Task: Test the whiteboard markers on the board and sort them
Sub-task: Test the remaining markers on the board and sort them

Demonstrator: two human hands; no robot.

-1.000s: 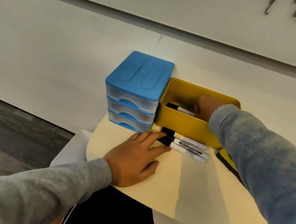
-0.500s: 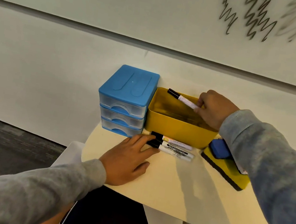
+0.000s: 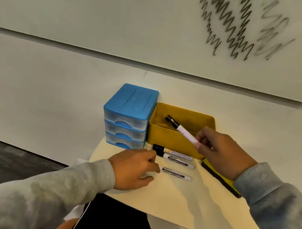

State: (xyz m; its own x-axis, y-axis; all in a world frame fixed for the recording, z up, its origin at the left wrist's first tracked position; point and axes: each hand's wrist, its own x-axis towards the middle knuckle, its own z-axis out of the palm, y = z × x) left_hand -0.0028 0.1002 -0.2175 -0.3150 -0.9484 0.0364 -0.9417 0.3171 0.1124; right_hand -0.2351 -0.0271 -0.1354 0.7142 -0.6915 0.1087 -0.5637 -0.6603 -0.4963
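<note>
My right hand (image 3: 222, 155) grips a black-capped white marker (image 3: 181, 129) by its tail and holds it tilted over the yellow box (image 3: 171, 141). My left hand (image 3: 133, 168) rests on the small table (image 3: 182, 200), its fingers curled round the cap end of another marker (image 3: 176, 173). Two more capped markers (image 3: 176, 157) lie side by side in front of the box. Black zigzag test marks (image 3: 229, 25) cover the whiteboard (image 3: 103, 8) above.
A blue three-drawer organiser (image 3: 128, 116) stands left of the yellow box, against the wall. A yellow and black eraser (image 3: 221, 178) lies at the table's right, partly behind my right wrist. Dark floor lies to the left.
My right hand lifted a marker out of the yellow box and drew it toward me. My left hand pulled one marker away from the row of three.
</note>
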